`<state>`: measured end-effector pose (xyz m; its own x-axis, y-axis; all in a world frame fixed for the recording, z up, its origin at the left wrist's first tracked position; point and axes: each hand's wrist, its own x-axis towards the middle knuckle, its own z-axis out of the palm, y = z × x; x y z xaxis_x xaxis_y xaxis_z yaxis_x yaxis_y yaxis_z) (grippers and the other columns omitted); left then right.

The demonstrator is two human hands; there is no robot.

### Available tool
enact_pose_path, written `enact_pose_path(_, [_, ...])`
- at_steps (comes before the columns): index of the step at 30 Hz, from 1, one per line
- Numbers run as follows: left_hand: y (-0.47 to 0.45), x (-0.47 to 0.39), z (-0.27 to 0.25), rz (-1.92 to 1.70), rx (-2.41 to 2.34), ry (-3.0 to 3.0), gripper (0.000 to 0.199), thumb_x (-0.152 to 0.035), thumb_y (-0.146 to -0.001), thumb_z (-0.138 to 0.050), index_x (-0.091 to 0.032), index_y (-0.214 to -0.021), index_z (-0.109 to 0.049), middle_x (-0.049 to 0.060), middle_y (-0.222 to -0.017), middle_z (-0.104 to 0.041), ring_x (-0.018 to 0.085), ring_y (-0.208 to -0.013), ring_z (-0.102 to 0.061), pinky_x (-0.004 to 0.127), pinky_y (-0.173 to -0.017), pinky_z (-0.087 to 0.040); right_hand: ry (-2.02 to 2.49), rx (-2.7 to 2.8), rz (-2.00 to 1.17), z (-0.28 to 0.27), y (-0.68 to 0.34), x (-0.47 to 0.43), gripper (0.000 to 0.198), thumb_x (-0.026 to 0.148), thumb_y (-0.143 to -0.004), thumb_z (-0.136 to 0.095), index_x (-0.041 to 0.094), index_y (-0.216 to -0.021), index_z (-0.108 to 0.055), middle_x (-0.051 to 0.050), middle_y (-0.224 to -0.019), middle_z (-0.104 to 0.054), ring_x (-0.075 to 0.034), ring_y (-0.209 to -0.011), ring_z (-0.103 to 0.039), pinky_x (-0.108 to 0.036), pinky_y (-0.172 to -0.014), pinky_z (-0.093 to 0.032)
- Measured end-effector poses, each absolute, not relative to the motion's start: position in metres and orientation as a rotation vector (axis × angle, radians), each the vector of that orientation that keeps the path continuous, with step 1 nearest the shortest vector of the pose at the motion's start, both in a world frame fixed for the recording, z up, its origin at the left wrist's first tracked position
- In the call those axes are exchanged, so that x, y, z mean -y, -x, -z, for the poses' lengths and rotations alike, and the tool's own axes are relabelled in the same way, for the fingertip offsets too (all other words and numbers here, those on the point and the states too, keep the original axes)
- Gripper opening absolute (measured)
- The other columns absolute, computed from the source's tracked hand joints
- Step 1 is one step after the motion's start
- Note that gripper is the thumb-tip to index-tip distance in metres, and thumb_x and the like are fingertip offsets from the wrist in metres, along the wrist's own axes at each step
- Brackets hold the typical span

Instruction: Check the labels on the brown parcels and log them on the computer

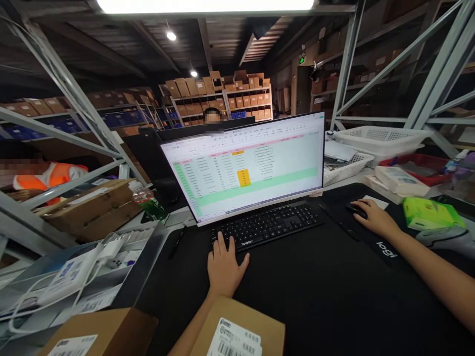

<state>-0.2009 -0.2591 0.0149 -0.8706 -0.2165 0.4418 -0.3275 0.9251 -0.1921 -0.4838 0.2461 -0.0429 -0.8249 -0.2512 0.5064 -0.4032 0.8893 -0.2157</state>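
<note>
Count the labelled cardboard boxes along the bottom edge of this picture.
2: one box at the lower left, in front of the divided tray; another box at bottom centre, nearer the camera than the left hand. Others may be hidden below the frame.

This is a big storeroom with a desk (349, 179): far away, tall shelves (225, 100) hold rows of brown boxes (190, 87), someone's orange vest (61, 171) shows at left, and near are a screen (248, 165) and keyboard (267, 224)
</note>
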Motion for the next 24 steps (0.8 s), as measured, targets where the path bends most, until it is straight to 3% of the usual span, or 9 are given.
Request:
enact_pose_path(13, [0.2019, 0.2599, -0.0130, -0.358, 2.670, -0.387, 0.062, -0.048, -0.098, -0.047, -0.010, -0.146, -0.053, 0.025, -0.150, -0.050, 0.039, -0.128, -0.053, 0.048, -0.095, -0.048, -0.375, 2.613, -0.378, 0.0430, 0.4878, -0.2489, 0.052, 0.047, -0.090, -0.050, 0.020, -0.130, -0.067, -0.017, -0.127, -0.059, -0.035, -0.112, -0.064, -0.049, -0.090, -0.058])
enact_pose_path(24, [0.2030, 0.2616, -0.0114, -0.362, 2.671, -0.373, 0.060, -0.045, -0.098, -0.046, -0.009, -0.146, -0.053, 0.025, -0.146, -0.054, 0.038, -0.128, -0.053, 0.048, -0.095, -0.047, -0.392, 2.637, -0.366, 0.0343, 0.4787, -0.2439, 0.049, 0.050, -0.094, -0.047, 0.023, -0.129, -0.068, -0.015, -0.131, -0.058, -0.033, -0.111, -0.065, -0.047, -0.091, -0.059])
